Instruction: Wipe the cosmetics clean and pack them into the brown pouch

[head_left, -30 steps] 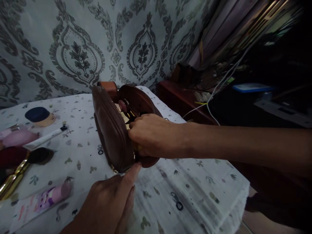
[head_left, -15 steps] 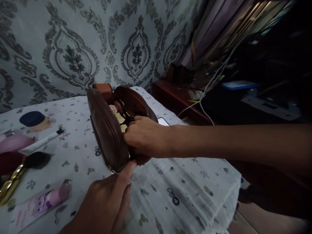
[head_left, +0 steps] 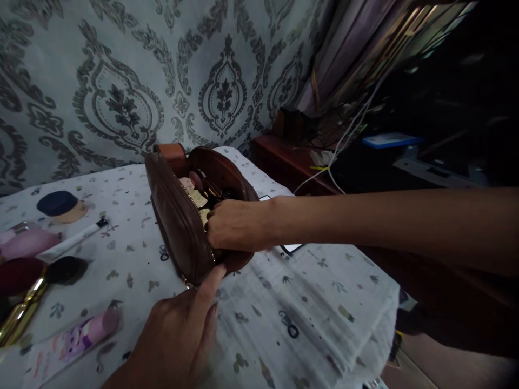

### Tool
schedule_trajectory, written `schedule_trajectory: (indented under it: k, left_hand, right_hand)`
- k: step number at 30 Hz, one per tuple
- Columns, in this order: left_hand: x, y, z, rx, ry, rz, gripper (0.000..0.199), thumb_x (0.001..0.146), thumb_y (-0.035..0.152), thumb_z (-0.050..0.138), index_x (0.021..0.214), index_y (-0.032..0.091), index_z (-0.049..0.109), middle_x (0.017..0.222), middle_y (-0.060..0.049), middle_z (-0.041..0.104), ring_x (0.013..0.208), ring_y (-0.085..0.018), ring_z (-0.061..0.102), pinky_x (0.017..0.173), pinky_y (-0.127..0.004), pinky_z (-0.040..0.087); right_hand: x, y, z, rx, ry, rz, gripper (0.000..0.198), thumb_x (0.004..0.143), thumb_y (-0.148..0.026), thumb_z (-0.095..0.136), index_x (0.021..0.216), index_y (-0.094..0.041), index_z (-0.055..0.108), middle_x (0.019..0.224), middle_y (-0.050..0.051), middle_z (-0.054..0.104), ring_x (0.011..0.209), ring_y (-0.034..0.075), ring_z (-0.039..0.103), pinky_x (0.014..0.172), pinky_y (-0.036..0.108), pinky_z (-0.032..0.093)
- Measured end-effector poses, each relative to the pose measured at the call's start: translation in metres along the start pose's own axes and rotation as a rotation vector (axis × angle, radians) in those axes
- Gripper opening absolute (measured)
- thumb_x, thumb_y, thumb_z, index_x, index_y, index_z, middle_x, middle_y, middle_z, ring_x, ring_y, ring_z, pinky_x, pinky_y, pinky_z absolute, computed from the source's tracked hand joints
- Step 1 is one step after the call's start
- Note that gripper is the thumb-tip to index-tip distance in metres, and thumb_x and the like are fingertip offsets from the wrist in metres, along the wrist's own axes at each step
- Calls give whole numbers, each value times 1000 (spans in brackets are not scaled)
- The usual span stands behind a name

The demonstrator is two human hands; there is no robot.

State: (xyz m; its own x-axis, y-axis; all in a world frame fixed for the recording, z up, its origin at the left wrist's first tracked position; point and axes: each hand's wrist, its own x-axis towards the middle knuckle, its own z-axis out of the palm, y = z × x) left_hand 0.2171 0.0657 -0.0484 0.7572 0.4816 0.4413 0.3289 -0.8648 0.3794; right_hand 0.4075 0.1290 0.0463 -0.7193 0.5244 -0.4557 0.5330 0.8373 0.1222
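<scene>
Behind the brown bag [head_left: 174,232] rose the wall [head_left: 121,105], all grey scrollwork on pale ground, and beneath the bag spread the white cloth [head_left: 308,294] with its little printed motifs. A dark red piece of furniture [head_left: 279,162] stood beyond the bag, to its right. And the bag itself, centre stage: upright, unzipped, its mouth gaping!

In went the right hand [head_left: 239,224], down inside the bag up to the knuckles, fingers bent; whether they gripped anything I could not tell, for the tips were hidden. Out in front, the left hand [head_left: 174,329] had one finger stretched to the bag's near end, at the zipper's edge (whether it pinched the leather or merely steadied it, the view kept secret).

To the left of the bag, what a line-up! Nearest the viewer lay a pink-and-white tube [head_left: 75,343]; farther left, a gold-handled brush [head_left: 30,300] with a black head; then a slim white tube [head_left: 77,237] with a black cap, and a dark-topped container [head_left: 62,207] beyond. Smallest of all, pale yellow pieces [head_left: 198,198] peeped out inside the bag, just beside the right hand.
</scene>
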Motion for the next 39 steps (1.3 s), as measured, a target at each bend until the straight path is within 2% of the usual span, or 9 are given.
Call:
schedule_trajectory:
  k: [2,6,10,15,23,32,36,39]
  left_hand:
    - [-1,-1,1,0,-18,-7,46,95,12,31,140,11,37,69,-1,71,51,-15,68,43,-24,51]
    - [-2,-1,2,6,-9,-6,48,95,12,31,143,11,35,68,-1,70,49,-14,66,43,-23,50]
    - [-2,-1,4,3,1,3,47,95,12,31,142,10,36,67,-1,70,46,-14,65,42,-24,50]
    - [-4,-3,5,-5,-10,-15,48,95,12,32,143,10,35,70,-2,71,48,-15,66,44,-24,52]
    - [-7,-6,6,10,-40,-26,50,97,18,35,147,15,29,79,-4,76,56,-15,71,53,-23,57]
    - [-8,-6,8,20,-47,-32,51,97,17,33,148,13,27,73,-3,74,53,-16,70,48,-23,55]
    - [-6,-6,2,60,-69,-15,51,97,17,35,147,15,27,82,-6,76,61,-18,73,52,-26,58]
    - [-3,-3,-4,82,-91,-31,47,97,16,34,143,16,32,79,-4,76,58,-18,72,51,-25,57]
  right_hand:
    - [1,0,-2,-18,-13,9,20,90,-27,60,84,-11,71,84,12,72,83,25,66,64,34,42]
    - [0,1,2,-17,45,9,23,90,-30,59,83,-12,71,80,12,72,81,25,67,60,34,41]
    - [5,1,9,14,108,44,22,91,-21,55,81,-11,72,76,12,71,79,26,67,57,33,39]
    - [12,-1,8,38,82,91,24,89,-7,50,90,-8,73,90,14,74,85,24,68,61,32,42]
    - [10,5,13,96,189,63,20,87,-8,54,85,-9,73,82,13,73,79,22,67,66,32,46]
    - [14,-1,7,29,124,70,28,91,-5,46,87,-8,73,87,13,72,84,24,67,68,34,46]
    - [-2,0,-2,-49,156,62,22,91,-8,49,87,-10,71,92,13,71,95,26,62,81,38,44]
    - [-33,-3,-12,-96,288,133,15,90,-10,54,91,-11,69,104,14,67,103,27,55,85,39,42]
